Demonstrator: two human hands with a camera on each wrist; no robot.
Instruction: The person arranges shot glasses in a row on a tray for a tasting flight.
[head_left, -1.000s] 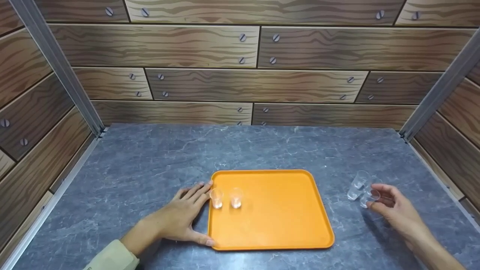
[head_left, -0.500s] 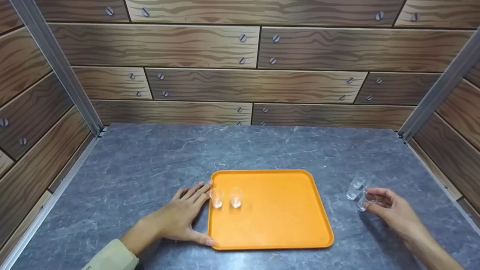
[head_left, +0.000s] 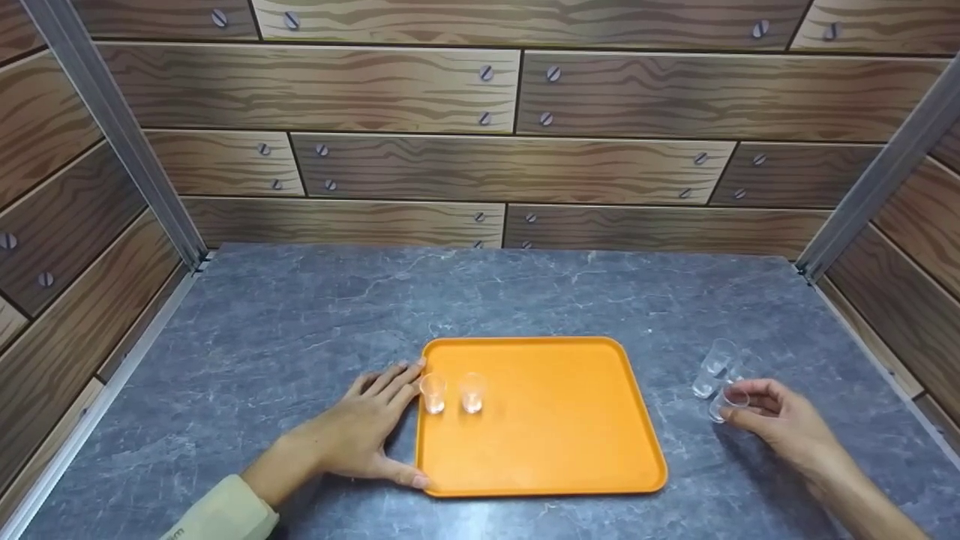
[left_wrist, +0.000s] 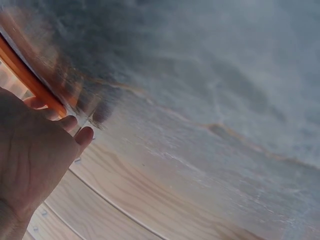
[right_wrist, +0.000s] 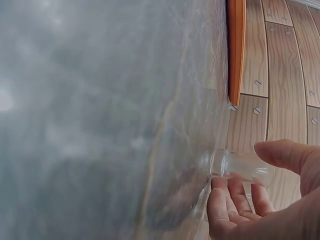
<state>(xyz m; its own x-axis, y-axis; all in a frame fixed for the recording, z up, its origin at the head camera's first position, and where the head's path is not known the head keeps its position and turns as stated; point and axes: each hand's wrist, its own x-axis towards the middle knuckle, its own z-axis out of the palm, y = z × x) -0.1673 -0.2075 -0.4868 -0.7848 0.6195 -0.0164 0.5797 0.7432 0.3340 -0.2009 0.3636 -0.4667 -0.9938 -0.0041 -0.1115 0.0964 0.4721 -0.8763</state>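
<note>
Head view: holding a clear shot glass [head_left: 718, 412], the right hand [head_left: 787, 427] is right of the orange tray [head_left: 555, 420], well apart from it; grip narrow, thumb and fingers pinching the glass. Just beside, beyond the pinched glass, more clear shot glasses [head_left: 708, 379] in a cluster; overlap makes the count unclear. Left hand [head_left: 360, 437] at the tray's left side, grip wide, fingertips and thumb touching the rim. Two further shot glasses upright on the tray near its left rim, one [head_left: 433, 396] closer to the edge, the other [head_left: 472, 396] just right of it. Grey marbled desk [head_left: 337, 300] under the tray; wood-plank panel [head_left: 420, 169] behind.

Left wrist view: fingers by the tray's orange rim.

Right wrist view: pinched glass between thumb and fingers, near the tray's end; cannot tell whether its base touches the desk.
</note>
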